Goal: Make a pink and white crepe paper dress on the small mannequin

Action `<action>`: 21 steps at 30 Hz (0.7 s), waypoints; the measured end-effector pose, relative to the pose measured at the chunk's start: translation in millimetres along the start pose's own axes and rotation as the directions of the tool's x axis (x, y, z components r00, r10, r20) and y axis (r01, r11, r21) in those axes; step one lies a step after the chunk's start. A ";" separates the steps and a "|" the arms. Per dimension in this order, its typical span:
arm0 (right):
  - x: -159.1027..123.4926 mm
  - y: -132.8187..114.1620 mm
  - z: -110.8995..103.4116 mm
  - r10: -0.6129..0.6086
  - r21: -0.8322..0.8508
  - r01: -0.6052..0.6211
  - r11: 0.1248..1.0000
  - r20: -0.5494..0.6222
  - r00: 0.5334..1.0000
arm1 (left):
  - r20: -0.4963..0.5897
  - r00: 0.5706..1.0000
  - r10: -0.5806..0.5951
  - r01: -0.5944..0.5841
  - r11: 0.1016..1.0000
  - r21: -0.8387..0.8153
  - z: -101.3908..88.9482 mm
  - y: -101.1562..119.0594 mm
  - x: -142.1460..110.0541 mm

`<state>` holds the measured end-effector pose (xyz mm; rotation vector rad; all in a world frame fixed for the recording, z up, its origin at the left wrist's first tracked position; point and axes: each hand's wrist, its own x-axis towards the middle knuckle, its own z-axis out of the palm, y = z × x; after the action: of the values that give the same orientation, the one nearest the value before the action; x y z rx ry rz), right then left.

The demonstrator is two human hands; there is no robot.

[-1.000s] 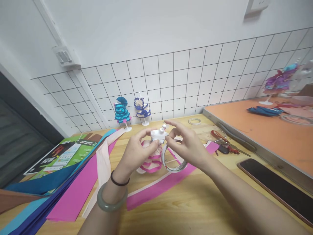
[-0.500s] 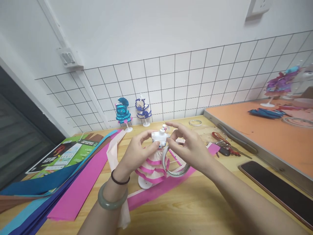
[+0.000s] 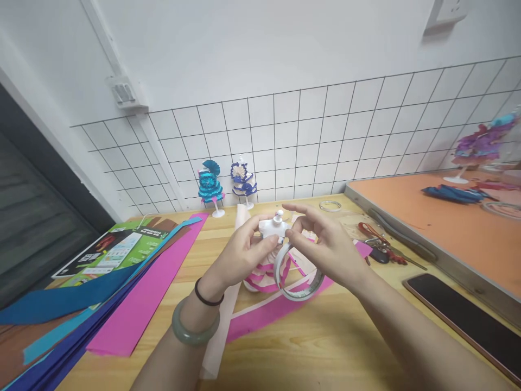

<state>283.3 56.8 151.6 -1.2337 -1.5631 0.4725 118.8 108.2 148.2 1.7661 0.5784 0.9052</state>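
A small white dress form (image 3: 272, 228) stands between my hands, wearing a ruffled cream-and-pink paper skirt (image 3: 260, 279). My left hand (image 3: 240, 255) is closed around the form's torso, thumb across its front. At the form's shoulder, my right hand (image 3: 328, 247) pinches with thumb and fingers while its index finger stretches out above. From that pinch hangs a roll of tape (image 3: 300, 296), tilted in front of the skirt. Behind it lies a pink paper strip (image 3: 260, 319) with a pale edge. A cream strip (image 3: 220, 342) runs under my left wrist.
Several coloured paper strips (image 3: 134, 309) lie over a green leaflet (image 3: 142, 255) at left. Two dressed forms, teal (image 3: 210, 187) and blue-and-cream (image 3: 244, 184), stand by the wall grid. At right are scissors (image 3: 372, 233), a phone (image 3: 464, 326), another tape ring (image 3: 330, 206) and an orange board (image 3: 407, 201).
The cream strip has shifted right, from the coloured strips to under my left wrist. My view has turned slightly left. Both hands keep their hold at the form.
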 end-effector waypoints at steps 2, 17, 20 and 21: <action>0.3 -0.4 -0.7 0.019 0.025 -0.020 0.999 0.025 1.000 | -0.043 0.999 0.004 -0.003 1.000 0.016 1.4 -1.8 0.4; 0.3 0.4 -3.7 0.047 0.113 -0.068 0.991 0.180 0.983 | -0.186 0.982 -0.020 0.044 0.991 0.123 9.2 5.8 -1.7; 1.2 0.4 -6.1 0.064 0.139 -0.089 0.986 0.178 0.982 | -0.176 0.984 -0.032 0.052 0.992 0.112 8.9 7.9 -2.5; 1.5 -0.1 -6.7 0.073 0.122 -0.093 0.988 0.163 0.984 | -0.178 0.984 -0.027 0.048 0.993 0.111 8.7 8.1 -2.9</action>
<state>289.3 56.1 154.9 -1.1886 -1.5913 0.7299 123.7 98.2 153.1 1.7816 0.7901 1.0264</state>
